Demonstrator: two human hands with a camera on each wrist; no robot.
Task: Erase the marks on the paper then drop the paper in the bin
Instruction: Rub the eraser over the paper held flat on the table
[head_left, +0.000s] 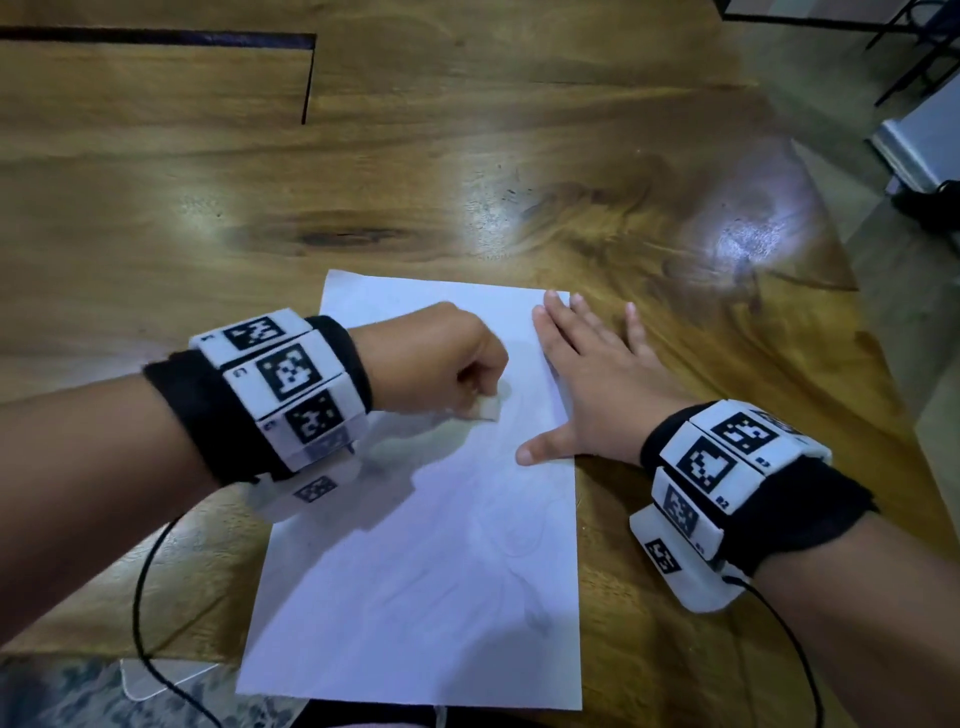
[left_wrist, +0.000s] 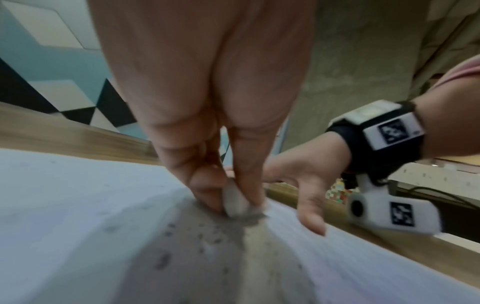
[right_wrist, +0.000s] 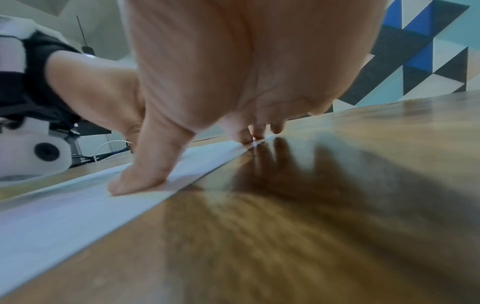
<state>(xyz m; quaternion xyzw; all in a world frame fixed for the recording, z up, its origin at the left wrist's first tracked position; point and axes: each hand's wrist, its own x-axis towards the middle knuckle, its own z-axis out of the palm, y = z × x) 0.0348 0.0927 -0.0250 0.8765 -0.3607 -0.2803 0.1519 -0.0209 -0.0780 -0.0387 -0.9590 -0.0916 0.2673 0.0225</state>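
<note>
The left hand is curled round a small white eraser, pinching it between thumb and fingers and pressing its end onto the paper. Grey crumbs lie on the sheet just under that hand. Faint pencil marks show nearer the person, below both hands. The right hand lies flat, fingers spread, thumb and fingertips on the paper's right edge, palm over the wooden tabletop.
</note>
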